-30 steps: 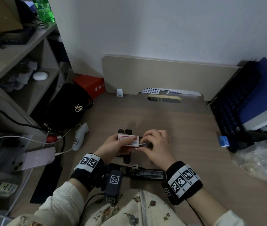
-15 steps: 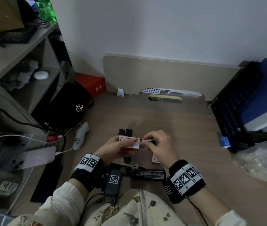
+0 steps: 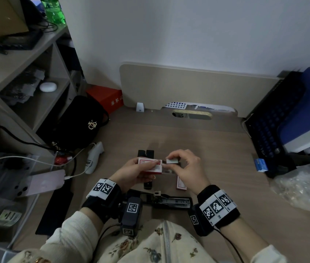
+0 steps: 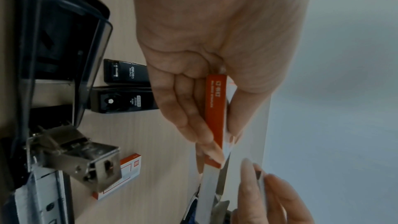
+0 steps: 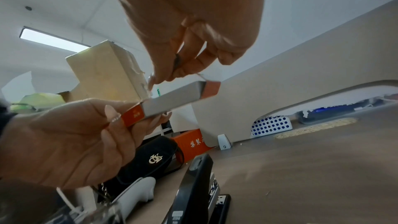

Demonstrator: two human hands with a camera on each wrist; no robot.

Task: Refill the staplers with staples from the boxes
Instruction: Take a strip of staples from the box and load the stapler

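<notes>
Two hands work above the wooden desk (image 3: pixel 216 149). The left hand (image 3: pixel 131 172) grasps a red-and-white staple box (image 3: pixel 150 166) between thumb and curled fingers, holding it clear of the surface. The box's grey inner tray (image 5: pixel 172 98) is slid partway out toward the right. The right hand (image 3: pixel 186 168) pinches a small pale strip (image 3: pixel 172 160) between thumb and forefinger, just beside the open end of the box; whether the strip is a row of staples or a box flap cannot be determined.

A large black stapler (image 3: pixel 166 201) lies on the desk close to the person, near the wrists, with its top hinged open and its metal magazine exposed. Two smaller black staplers (image 4: pixel 127 89) lie side by side on the desk beneath the left hand. A second staple box (image 3: pixel 181 185) rests flat on the desk below the right hand. A black handbag (image 3: pixel 78 126) sits at the left.
</notes>
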